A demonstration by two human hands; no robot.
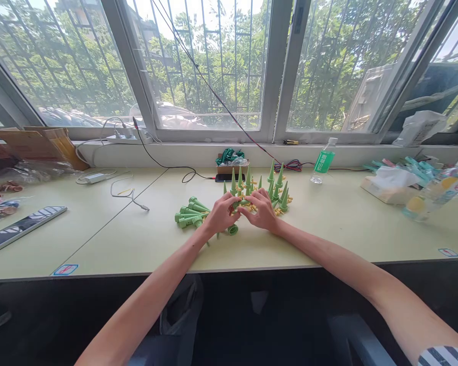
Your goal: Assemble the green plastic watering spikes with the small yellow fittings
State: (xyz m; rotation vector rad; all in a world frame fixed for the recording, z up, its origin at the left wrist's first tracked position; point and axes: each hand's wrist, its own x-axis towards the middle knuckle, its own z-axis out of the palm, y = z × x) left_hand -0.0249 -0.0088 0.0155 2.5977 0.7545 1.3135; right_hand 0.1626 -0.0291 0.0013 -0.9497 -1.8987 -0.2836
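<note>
My left hand (222, 214) and my right hand (262, 212) meet above the table, fingertips almost touching. Both are closed in a pinch around something small, partly green, that the fingers mostly hide. Behind them several pointed green plastic cones (280, 179) stand upright, with small yellow pieces around their bases. To the left of my left hand lies a pile of similar green cones (191, 212), wide ends turned outward. One more green piece (233, 230) rests just below my hands, its round open end facing me.
A small box (232, 168) of green and silver wrapped items stands behind the cones, a phone before it. At right are a green-labelled bottle (323, 161), a tissue box (385, 189) and a larger bottle. A tablet-like device (25, 227) and cables (132, 195) lie left.
</note>
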